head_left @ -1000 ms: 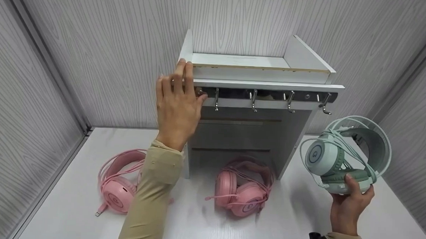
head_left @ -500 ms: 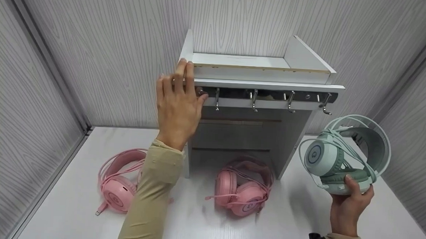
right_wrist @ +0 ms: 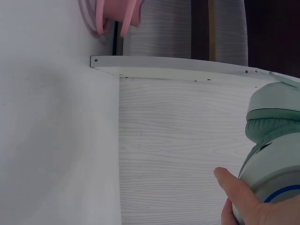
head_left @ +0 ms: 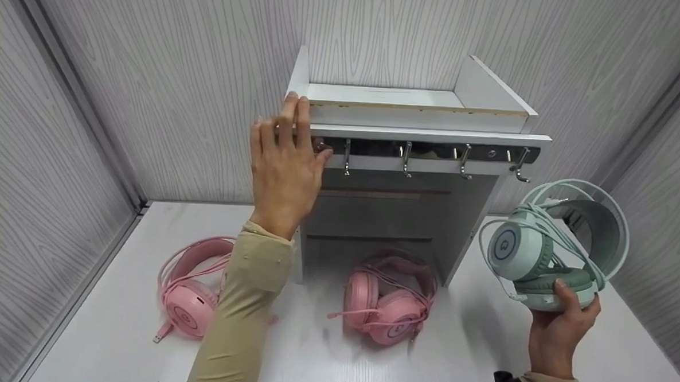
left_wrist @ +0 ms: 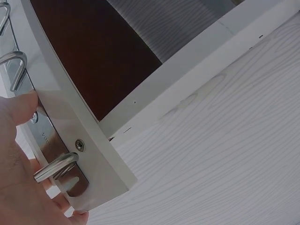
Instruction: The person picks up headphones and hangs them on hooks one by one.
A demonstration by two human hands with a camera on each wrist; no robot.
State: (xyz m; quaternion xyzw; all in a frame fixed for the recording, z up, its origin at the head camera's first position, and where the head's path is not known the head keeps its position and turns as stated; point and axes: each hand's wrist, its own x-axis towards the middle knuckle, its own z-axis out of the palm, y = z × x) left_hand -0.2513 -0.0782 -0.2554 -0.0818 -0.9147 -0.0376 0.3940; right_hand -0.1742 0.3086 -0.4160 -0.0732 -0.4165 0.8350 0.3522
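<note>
My left hand (head_left: 286,168) grips the left end of the white shelf's front board, which carries a metal hook rail (head_left: 433,151). In the left wrist view the thumb lies on the rail near a hook (left_wrist: 58,166), and fingertips show past the board's far edge. My right hand (head_left: 560,332) holds mint-green headphones (head_left: 515,250) by the lower ear cup, right of the shelf, with their cable looped around them. Pink headphones (head_left: 395,317) lie on the table in front of the shelf's opening. Another pink pair (head_left: 188,310) lies to the left, partly hidden by my left sleeve.
The white shelf (head_left: 465,219) stands against the back wall, with an open-topped tray section (head_left: 418,118) above the rail. Grey wood-grain panels (head_left: 59,173) enclose the white table (head_left: 309,362) on the left, back and right.
The mint-green headphones and my right hand have shifted very slightly. My left hand keeps its grip on the board, and both pink pairs lie as before.
</note>
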